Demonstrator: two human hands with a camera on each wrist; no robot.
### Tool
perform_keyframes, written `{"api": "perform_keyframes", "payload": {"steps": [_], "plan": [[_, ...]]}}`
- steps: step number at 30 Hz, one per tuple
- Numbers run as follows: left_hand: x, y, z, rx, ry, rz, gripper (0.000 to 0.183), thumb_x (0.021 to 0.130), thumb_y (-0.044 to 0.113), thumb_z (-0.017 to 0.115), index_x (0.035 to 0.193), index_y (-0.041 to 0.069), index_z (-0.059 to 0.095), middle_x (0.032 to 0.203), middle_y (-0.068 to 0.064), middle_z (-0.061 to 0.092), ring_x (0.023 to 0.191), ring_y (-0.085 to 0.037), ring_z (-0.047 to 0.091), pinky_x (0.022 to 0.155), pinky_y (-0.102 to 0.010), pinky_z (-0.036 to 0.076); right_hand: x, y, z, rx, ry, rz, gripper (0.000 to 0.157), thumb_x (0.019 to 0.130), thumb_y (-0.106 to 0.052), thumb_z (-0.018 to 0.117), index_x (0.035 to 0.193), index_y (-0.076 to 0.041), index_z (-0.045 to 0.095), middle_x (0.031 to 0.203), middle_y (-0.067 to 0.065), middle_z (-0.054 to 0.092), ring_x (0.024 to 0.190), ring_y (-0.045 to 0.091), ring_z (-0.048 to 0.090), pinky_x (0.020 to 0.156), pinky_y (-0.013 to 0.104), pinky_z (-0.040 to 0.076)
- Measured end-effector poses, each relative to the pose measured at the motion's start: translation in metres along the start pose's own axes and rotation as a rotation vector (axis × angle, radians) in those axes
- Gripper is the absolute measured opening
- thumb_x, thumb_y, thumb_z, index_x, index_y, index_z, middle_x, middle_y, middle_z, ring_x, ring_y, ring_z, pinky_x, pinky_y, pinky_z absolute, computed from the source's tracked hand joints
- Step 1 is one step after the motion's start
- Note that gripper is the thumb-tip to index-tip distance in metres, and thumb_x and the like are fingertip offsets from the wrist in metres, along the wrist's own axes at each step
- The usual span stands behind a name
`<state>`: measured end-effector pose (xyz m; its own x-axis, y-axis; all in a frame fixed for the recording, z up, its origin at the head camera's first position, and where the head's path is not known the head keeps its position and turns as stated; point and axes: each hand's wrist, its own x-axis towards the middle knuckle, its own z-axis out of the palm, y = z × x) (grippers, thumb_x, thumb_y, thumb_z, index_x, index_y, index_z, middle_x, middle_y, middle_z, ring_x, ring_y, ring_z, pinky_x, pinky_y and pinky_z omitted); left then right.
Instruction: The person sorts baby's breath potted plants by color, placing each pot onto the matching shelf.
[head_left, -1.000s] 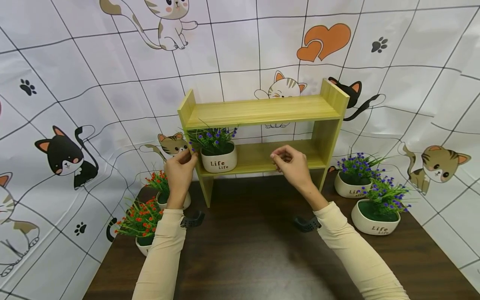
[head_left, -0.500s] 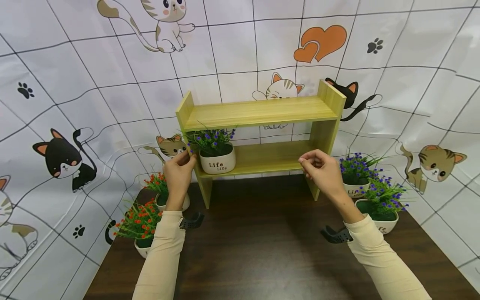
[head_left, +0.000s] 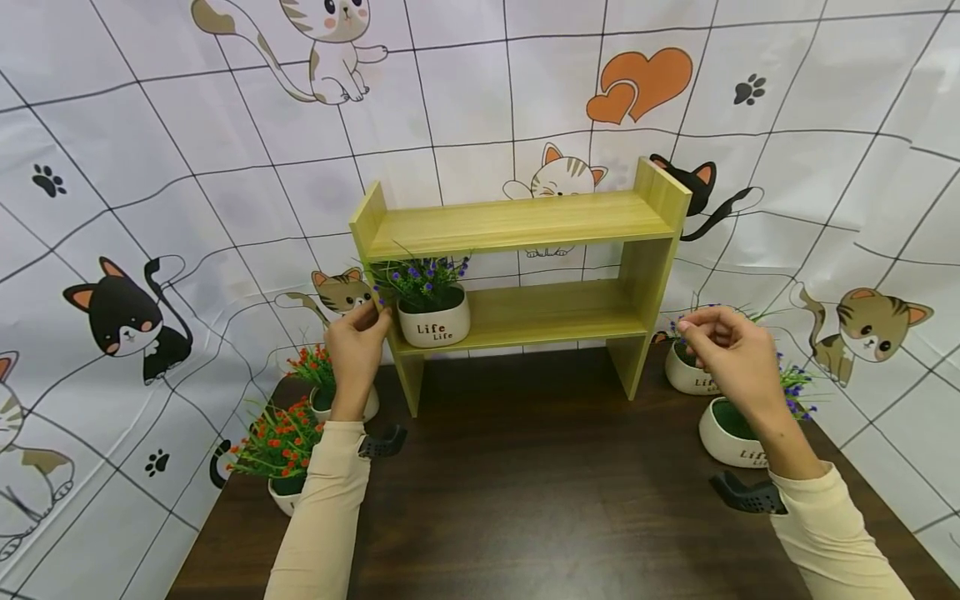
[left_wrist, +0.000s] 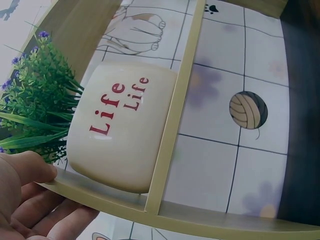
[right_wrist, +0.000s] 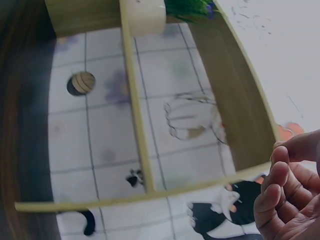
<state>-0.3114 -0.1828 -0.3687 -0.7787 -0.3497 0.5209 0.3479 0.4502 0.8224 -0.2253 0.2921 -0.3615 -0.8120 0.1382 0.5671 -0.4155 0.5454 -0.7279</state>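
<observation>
A light wooden two-tier shelf (head_left: pixel 517 223) stands against the wall. On the left of its middle tier sits a white "Life" pot (head_left: pixel 433 327) with purple flowers, upright; the left wrist view shows the same flowerpot (left_wrist: pixel 120 125) close to the side panel. My left hand (head_left: pixel 356 354) pinches the shelf's left side panel, its thumb on the front inner side and fingers around the outside. My right hand (head_left: pixel 735 354) is in the air right of the shelf, fingers loosely bent and nothing in them. It overlaps two purple-flowered pots in the head view.
On the dark table (head_left: pixel 517 492), a rear right flowerpot (head_left: pixel 688 375) and a front right flowerpot (head_left: pixel 729 437) stand beside the shelf. Two orange-flowered plants are at left, a front one (head_left: pixel 281 442) and a rear one (head_left: pixel 318 367). Cat-print sheeting (head_left: pixel 465 92) covers the wall.
My right hand has moved right, from in front of the middle tier to over the right-hand pots. The left hand stays on the side panel and the potted plant stays on its tier.
</observation>
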Motion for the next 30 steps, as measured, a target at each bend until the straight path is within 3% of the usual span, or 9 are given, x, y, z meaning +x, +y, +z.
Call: {"api": "perform_keyframes", "payload": {"steps": [8,17,21,30], "plan": [[0.0,0.0,0.0,-0.012,0.005,0.009,0.03,0.098,0.016,0.077,0.123,0.0,0.079,0.112,-0.024,0.08,0.099,-0.036,0.079,0.069,-0.005,0.05,-0.007,0.0,-0.041,0.049,0.092,0.052,0.004,0.102,-0.004,0.07,0.102,-0.002,0.073,0.068,-0.018,0.07,0.05,0.003,0.059,0.048,0.015,0.048],[0.0,-0.001,0.002,-0.005,0.022,0.011,0.029,0.097,0.015,0.077,0.12,-0.001,0.08,0.111,-0.024,0.08,0.099,-0.036,0.078,0.07,-0.005,0.049,-0.021,0.008,-0.084,0.012,0.18,0.15,0.018,0.103,-0.006,0.068,0.1,-0.024,0.066,0.067,-0.022,0.067,0.049,-0.001,0.058,0.048,0.012,0.046],[0.0,-0.001,0.002,-0.001,0.021,0.016,0.029,0.097,0.016,0.077,0.12,-0.001,0.08,0.111,-0.024,0.08,0.099,-0.036,0.079,0.07,-0.004,0.049,-0.027,0.019,-0.1,-0.023,0.228,0.186,0.023,0.104,-0.006,0.066,0.097,-0.028,0.062,0.065,-0.025,0.065,0.047,-0.003,0.056,0.047,0.01,0.044],[-0.001,-0.001,0.001,0.0,0.021,0.008,0.03,0.097,0.016,0.077,0.122,-0.001,0.08,0.112,-0.024,0.08,0.099,-0.037,0.079,0.07,-0.004,0.048,-0.046,0.062,-0.124,0.079,0.298,0.218,0.036,0.101,0.008,0.061,0.092,-0.026,0.063,0.061,-0.021,0.064,0.043,-0.004,0.052,0.042,0.01,0.04]]}}
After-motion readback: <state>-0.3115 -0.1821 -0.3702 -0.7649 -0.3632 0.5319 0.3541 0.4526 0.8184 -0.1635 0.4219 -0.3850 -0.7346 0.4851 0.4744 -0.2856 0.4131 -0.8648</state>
